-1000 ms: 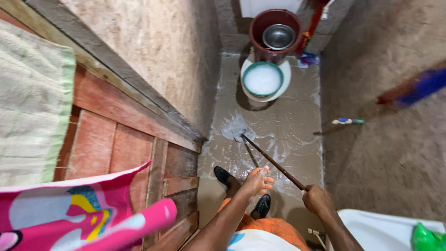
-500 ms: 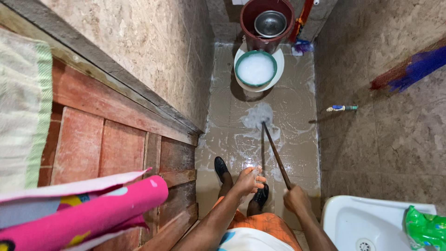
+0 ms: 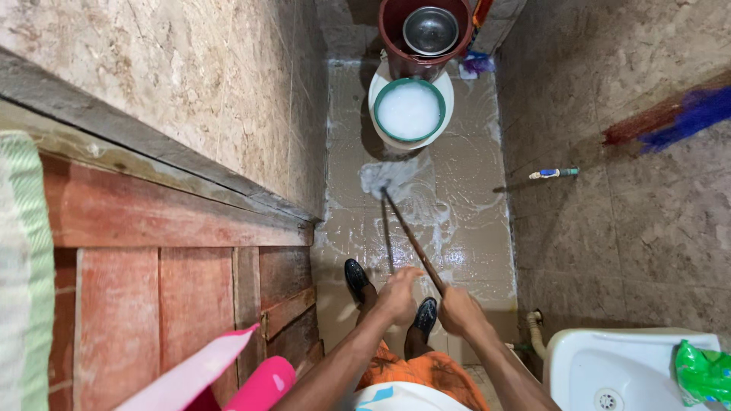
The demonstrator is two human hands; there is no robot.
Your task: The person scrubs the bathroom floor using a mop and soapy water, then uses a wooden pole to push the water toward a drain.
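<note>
Both hands are working the long dark wooden mop handle (image 3: 411, 237). Right hand (image 3: 459, 310) is closing its grip fully around the near end of the handle. Left hand (image 3: 398, 293) is sitting just beside it on the stick; fingers are curling toward the handle, but from this angle I can't tell whether that grip is actually pressed onto it or just resting against it.

Below the hands, two black shoes (image 3: 355, 275) are standing on the wet brown tiled floor (image 3: 464, 228). White sink basin (image 3: 609, 369) is sitting at the near right with a green plastic packet (image 3: 704, 373) on its rim; red-brown wooden door (image 3: 183, 304) is at the near left.

Handle is running diagonally away to the grey mop head (image 3: 378, 178), which is pressing on the floor just short of the white toilet bowl with green rim (image 3: 410, 110).

Progress, as a judgement: roughly mid-way. Soapy white streaks are covering the floor from the shoes out to the mop head, so that strip is looking scrubbed. Suds are not rinsed off yet. The tiles around and behind the toilet, by the dark red plastic bucket (image 3: 403, 53) holding a steel bowl (image 3: 430, 30), are looking less worked. Toilet bowl is full of foam.
</note>
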